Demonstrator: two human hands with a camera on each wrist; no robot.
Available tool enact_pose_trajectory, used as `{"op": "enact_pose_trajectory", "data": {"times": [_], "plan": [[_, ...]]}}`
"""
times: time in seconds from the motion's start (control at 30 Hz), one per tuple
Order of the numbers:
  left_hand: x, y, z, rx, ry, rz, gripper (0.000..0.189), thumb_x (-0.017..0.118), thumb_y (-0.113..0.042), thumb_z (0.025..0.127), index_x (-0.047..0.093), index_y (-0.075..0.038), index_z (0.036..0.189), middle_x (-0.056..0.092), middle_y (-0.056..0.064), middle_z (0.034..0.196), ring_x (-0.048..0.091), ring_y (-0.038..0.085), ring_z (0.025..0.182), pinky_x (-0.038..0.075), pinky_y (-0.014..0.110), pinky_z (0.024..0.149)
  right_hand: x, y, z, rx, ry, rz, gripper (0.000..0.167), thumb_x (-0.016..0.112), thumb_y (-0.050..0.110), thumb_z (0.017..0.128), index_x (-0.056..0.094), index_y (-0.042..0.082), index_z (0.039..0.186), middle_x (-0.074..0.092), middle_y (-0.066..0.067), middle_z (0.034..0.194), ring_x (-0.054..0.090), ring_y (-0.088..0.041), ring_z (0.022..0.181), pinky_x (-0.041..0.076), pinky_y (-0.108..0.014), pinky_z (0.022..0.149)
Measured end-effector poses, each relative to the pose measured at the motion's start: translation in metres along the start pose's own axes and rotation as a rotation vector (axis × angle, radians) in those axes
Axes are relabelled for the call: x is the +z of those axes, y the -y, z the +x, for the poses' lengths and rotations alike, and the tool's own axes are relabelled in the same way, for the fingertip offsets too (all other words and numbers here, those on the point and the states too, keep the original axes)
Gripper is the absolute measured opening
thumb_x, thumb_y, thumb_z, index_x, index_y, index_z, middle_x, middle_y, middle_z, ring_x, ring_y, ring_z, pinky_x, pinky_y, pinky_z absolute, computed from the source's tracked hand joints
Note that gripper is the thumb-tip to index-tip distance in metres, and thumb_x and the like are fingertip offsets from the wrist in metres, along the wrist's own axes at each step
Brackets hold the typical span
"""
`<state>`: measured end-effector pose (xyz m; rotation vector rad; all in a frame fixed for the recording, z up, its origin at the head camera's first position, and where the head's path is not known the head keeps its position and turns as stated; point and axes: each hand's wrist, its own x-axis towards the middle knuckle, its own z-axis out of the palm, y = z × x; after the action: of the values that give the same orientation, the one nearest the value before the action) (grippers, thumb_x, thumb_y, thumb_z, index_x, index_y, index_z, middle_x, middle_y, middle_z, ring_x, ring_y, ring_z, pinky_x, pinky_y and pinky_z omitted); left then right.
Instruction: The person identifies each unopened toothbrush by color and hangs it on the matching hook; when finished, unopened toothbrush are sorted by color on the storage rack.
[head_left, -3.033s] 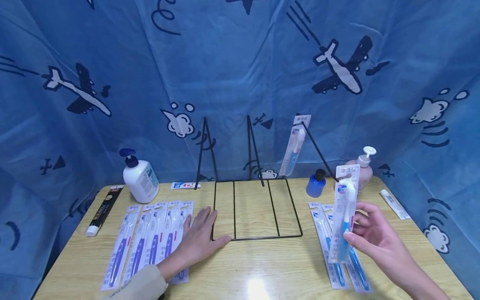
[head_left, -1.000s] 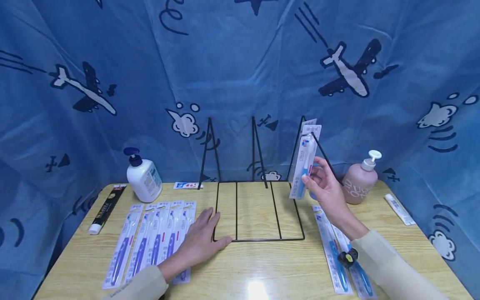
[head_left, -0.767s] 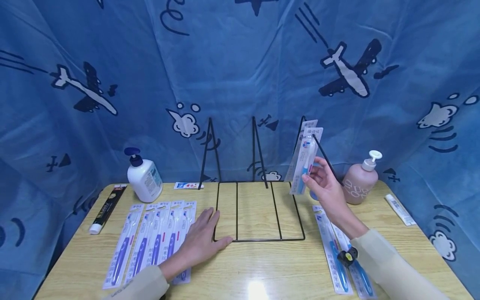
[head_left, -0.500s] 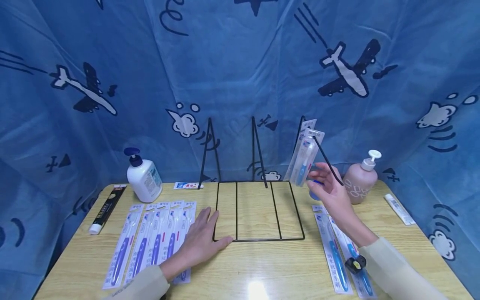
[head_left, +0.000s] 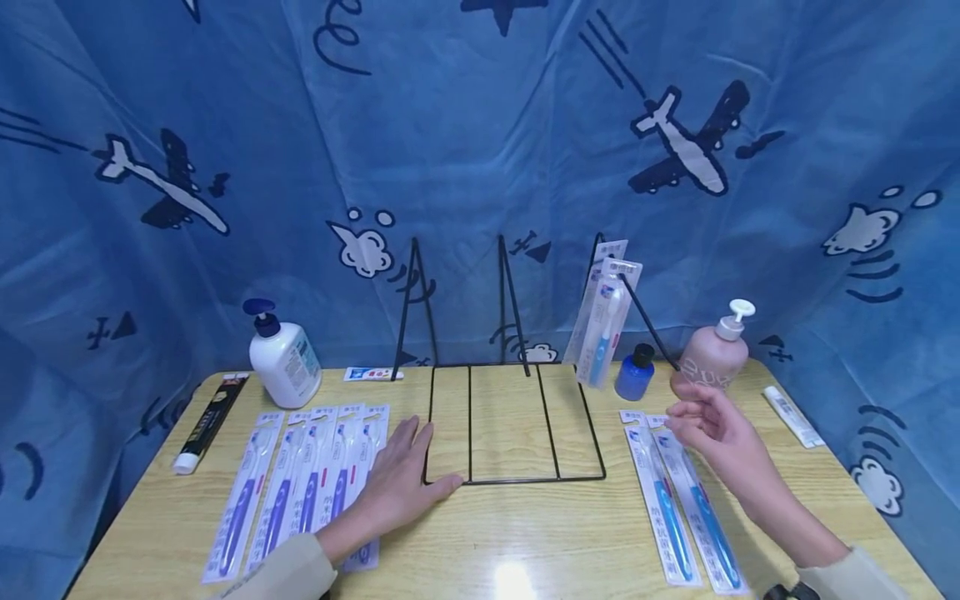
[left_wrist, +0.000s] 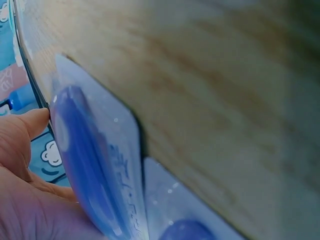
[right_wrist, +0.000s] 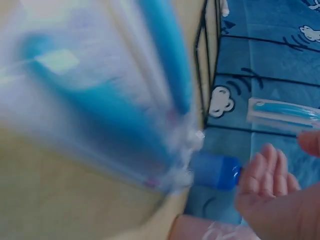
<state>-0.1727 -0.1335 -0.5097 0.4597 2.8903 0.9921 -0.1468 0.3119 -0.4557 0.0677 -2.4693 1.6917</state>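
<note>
Right of the black wire rack, two blue toothbrushes in flat plastic packs — probably light, stiff, best edge-pinched — lie by the right hand, fingers loose and empty; the left hand rests spread.

Rack mid-table, curtain behind everything! Two hanging toothbrushes on its right arm, one before the other. Left hand at the rack's front left corner, a row of five toothbrushes just left of it. Behind the row, a pump bottle, one tube left of that, another tube right. Over to the right: a bottle beside the rack, a pair of toothbrushes lying in front, right hand near their far ends, second pump bottle behind it, third tube by the right edge.
</note>
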Motion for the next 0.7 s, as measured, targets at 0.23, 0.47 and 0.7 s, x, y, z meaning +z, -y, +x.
{"op": "enact_pose_trajectory", "data": {"times": [0.23,0.47,0.7], "plan": [[-0.005,-0.006,-0.003,0.000,0.007,0.006,0.095,0.081,-0.047,0.097,0.040,0.011,0.161,0.025,0.037,0.170,0.021,0.055,0.158,0.021,0.073,0.125,-0.024,-0.021,-0.027,0.313,0.113,-0.114,0.073,0.072,0.021,0.109,0.031,-0.009,0.162,0.062,-0.024,0.137,0.066,-0.003,0.103,0.059,-0.022,0.085],[-0.006,-0.006,-0.004,-0.004,0.008,-0.003,0.094,0.081,-0.046,0.097,0.041,0.011,0.161,0.026,0.038,0.170,0.022,0.056,0.158,0.020,0.072,0.125,-0.033,-0.035,-0.037,0.476,0.205,-0.276,0.097,0.077,0.046,0.103,0.028,-0.017,0.159,0.055,-0.033,0.144,0.063,-0.033,0.122,0.058,-0.038,0.093],[-0.003,-0.003,-0.002,-0.005,0.014,0.000,0.095,0.080,-0.047,0.098,0.040,0.010,0.162,0.024,0.036,0.171,0.020,0.054,0.159,0.019,0.072,0.126,-0.035,-0.045,-0.043,0.483,0.272,-0.371,0.088,0.078,0.042,0.102,0.042,-0.022,0.150,0.036,-0.046,0.151,0.046,-0.059,0.134,0.045,-0.069,0.109]]}}
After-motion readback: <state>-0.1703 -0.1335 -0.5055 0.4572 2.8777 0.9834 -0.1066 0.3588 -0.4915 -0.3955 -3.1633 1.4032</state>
